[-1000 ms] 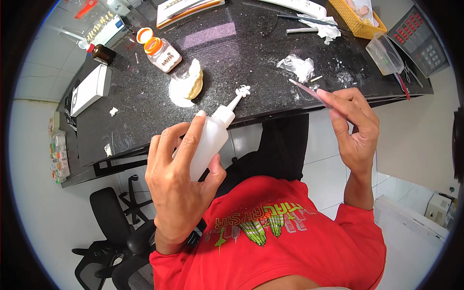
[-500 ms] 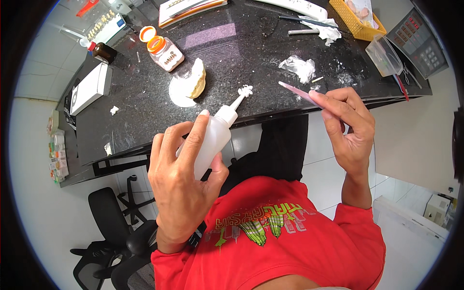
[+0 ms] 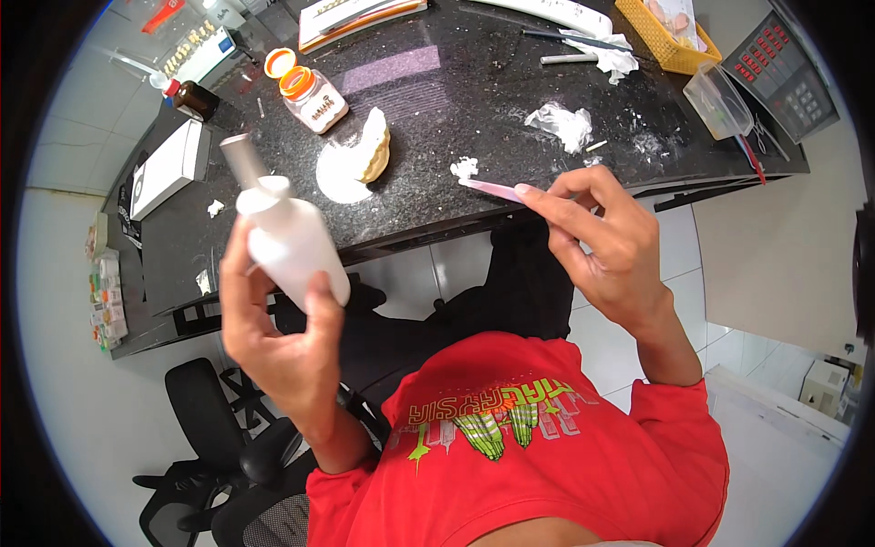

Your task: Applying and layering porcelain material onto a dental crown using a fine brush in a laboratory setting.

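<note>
My left hand (image 3: 283,333) is wrapped round a white plastic squeeze bottle (image 3: 296,242), tilted to the upper left. Motion blurs its nozzle. Between thumb and fingers, my right hand (image 3: 606,246) pinches a thin, flat pinkish-purple stick (image 3: 497,189). The stick's pale tip is close by a small white clump (image 3: 465,168) at the near edge of the black table; I cannot tell whether they touch. Farther left, a cream, curved piece like a dental cast (image 3: 374,150) stands beside a patch of white powder (image 3: 342,178).
Behind the cast is an open jar (image 3: 319,105) with an orange rim. A white box (image 3: 170,169) and a brown bottle (image 3: 194,100) stand at the left. Crumpled white film (image 3: 561,125), a clear tub (image 3: 720,100) and a yellow basket (image 3: 670,41) lie to the right.
My left hand has carried the bottle left, and its nozzle has swung from upper right to upper left. My right hand has brought the stick left, close to the white clump.
</note>
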`<state>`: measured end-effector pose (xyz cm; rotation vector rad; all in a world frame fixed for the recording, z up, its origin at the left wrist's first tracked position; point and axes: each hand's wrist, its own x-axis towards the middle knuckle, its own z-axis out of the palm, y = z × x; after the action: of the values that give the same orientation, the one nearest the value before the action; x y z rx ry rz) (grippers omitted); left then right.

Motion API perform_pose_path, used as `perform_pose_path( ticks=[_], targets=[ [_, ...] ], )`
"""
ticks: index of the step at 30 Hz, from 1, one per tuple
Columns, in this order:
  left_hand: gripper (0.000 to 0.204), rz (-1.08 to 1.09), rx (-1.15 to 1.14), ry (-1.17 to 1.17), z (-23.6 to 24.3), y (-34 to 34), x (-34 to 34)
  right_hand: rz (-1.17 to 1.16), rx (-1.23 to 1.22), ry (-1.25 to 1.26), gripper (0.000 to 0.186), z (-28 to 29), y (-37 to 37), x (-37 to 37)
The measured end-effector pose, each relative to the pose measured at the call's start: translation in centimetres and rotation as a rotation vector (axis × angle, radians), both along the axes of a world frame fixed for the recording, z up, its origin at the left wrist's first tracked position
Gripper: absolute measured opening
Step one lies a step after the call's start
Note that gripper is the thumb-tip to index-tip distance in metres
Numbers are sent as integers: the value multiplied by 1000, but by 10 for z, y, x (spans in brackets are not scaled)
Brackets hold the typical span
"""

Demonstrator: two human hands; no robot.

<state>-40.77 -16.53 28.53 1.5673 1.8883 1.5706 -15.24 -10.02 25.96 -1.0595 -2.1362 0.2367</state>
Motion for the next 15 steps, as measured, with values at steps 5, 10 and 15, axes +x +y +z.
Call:
perform_pose_path(
  ticks=[5,10,15],
  targets=[
    [58,76,164,-53,-4,28,-32,-7,48,-124,45,-1,6,-4],
    [55,94,131,-84,-14,51,-48,1,40,-142,42,0,2,-18],
    [53,120,185,-113,-21,56,-51,-60,-32,-89,39,2,0,-13]
  ],
)
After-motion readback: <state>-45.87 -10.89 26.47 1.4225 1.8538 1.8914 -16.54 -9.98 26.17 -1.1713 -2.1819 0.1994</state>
